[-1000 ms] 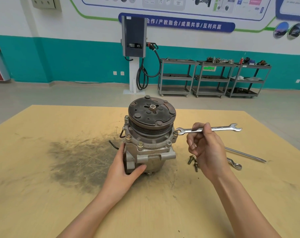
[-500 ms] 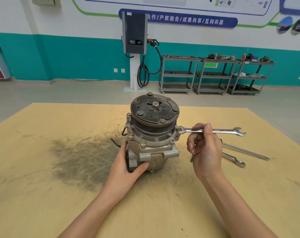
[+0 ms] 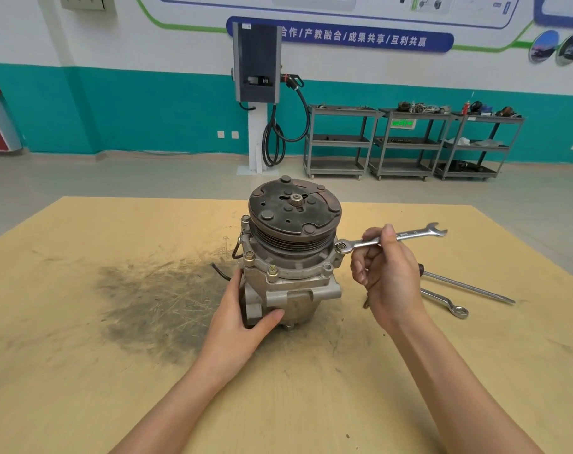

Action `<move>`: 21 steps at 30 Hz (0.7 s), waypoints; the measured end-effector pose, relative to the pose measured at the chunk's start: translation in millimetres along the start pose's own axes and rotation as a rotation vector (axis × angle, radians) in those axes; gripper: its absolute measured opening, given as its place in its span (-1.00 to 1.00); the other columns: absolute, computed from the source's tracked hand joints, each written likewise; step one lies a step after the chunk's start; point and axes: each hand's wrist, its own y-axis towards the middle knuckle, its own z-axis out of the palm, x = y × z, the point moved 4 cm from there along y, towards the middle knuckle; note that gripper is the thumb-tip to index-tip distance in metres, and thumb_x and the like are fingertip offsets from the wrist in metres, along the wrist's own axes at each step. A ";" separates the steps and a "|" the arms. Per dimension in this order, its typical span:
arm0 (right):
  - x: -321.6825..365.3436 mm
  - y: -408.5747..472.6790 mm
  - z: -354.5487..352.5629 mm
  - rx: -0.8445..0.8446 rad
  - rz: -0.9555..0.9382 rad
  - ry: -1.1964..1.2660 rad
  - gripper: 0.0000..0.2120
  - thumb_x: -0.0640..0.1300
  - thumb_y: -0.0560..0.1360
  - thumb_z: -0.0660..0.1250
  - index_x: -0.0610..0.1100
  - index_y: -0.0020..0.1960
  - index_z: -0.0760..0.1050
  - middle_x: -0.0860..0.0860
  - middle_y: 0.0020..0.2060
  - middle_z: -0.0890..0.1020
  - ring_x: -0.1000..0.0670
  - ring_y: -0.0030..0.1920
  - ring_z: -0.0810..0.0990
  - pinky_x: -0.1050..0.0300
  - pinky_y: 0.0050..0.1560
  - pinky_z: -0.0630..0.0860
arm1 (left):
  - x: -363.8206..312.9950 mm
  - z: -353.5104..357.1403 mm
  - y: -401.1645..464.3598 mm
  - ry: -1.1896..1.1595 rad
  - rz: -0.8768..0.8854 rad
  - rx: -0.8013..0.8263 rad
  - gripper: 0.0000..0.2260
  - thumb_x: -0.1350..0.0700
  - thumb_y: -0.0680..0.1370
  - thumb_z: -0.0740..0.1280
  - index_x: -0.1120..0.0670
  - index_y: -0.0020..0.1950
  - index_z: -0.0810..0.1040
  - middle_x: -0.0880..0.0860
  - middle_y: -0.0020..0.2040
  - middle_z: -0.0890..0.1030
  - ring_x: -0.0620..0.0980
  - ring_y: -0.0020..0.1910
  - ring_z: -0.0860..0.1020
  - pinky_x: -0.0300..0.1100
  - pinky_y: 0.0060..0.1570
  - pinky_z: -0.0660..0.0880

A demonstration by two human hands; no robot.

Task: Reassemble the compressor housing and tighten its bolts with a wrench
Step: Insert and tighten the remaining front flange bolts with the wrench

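Tightening a flange bolt on the compressor with a wrench.

The compressor (image 3: 291,257) stands upright, pulley up, mid-table (image 3: 82,371). The left hand (image 3: 242,319) grasps its lower body at 8 o'clock, thumb across the front, steadying it. The right hand (image 3: 388,276) pinches the shaft of the wrench (image 3: 390,239), whose ring end sits over a bolt (image 3: 341,246) at 3 o'clock on the flange. By my reading this is mid-tightening; next comes a swing of the handle while the left hand resists the twist, then the remaining bolts. How far the ring is seated, and how tight any bolt is, cannot be made out. The back of the flange is hidden by the pulley. Loose bolts (image 3: 365,303) peek from behind the right hand; a second wrench (image 3: 444,303) and a rod (image 3: 468,286) lie at 4 o'clock.
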 end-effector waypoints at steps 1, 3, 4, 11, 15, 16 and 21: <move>0.1 2.4 0.4 0.010 0.020 0.000 -0.64 0.00 0.68 0.02 -0.12 -0.16 0.44 -0.04 -0.55 0.46 0.03 -0.56 0.35 0.26 -0.53 0.27 | 0.7 0.1 0.1 0.006 0.001 -0.001 -0.23 -0.01 0.46 0.52 -0.05 0.58 0.22 -0.21 0.37 0.51 -0.22 0.38 0.44 -0.43 0.25 0.34; -0.6 4.1 0.1 0.015 0.031 0.001 -0.64 0.00 0.68 0.03 -0.12 -0.16 0.44 -0.03 -0.56 0.45 0.03 -0.55 0.35 0.26 -0.52 0.28 | 1.3 0.2 0.2 0.010 0.003 -0.001 -0.23 -0.02 0.46 0.51 -0.06 0.58 0.21 -0.25 0.36 0.50 -0.26 0.35 0.44 -0.61 0.11 0.30; -1.0 3.0 -0.1 0.008 0.017 0.000 -0.64 0.01 0.68 0.03 -0.11 -0.16 0.44 -0.02 -0.56 0.45 0.03 -0.55 0.35 0.26 -0.52 0.28 | 1.5 0.2 0.4 0.007 0.004 -0.003 -0.23 -0.02 0.46 0.51 -0.07 0.58 0.22 -0.26 0.36 0.50 -0.27 0.35 0.44 -0.65 0.08 0.28; -1.9 -20.2 0.8 -0.094 -0.227 -0.083 -0.69 0.05 0.60 0.08 -0.13 -0.11 0.45 -0.01 -0.57 0.40 0.04 -0.55 0.34 0.29 -0.52 0.29 | 2.2 0.6 1.6 -0.002 0.009 -0.007 -0.26 -0.02 0.46 0.52 -0.10 0.56 0.24 -0.30 0.33 0.50 -0.35 0.33 0.43 -0.63 0.10 0.30; -1.9 -22.1 1.7 -0.099 -0.208 -0.069 -0.70 0.04 0.60 0.08 -0.14 -0.11 0.44 -0.01 -0.57 0.41 0.04 -0.55 0.34 0.28 -0.53 0.29 | 1.4 0.1 0.9 -0.009 0.016 -0.004 -0.26 -0.02 0.47 0.51 -0.09 0.56 0.24 -0.30 0.33 0.51 -0.34 0.33 0.44 -0.58 0.13 0.32; -1.9 -20.7 1.5 -0.095 -0.189 -0.065 -0.70 0.03 0.62 0.07 -0.13 -0.11 0.44 -0.01 -0.57 0.42 0.04 -0.55 0.34 0.28 -0.53 0.29 | 1.6 0.1 1.0 -0.010 0.020 -0.005 -0.28 -0.01 0.46 0.52 -0.10 0.55 0.25 -0.33 0.31 0.50 -0.39 0.30 0.43 -0.60 0.12 0.31; -1.8 -10.2 0.6 -0.063 -0.065 -0.042 -0.66 -0.04 0.69 0.01 -0.13 -0.13 0.44 -0.03 -0.57 0.44 0.02 -0.56 0.34 0.28 -0.53 0.28 | 1.7 0.5 1.5 -0.010 0.019 -0.004 -0.24 -0.03 0.46 0.51 -0.09 0.57 0.21 -0.39 0.30 0.45 -0.30 0.34 0.42 -0.64 0.11 0.28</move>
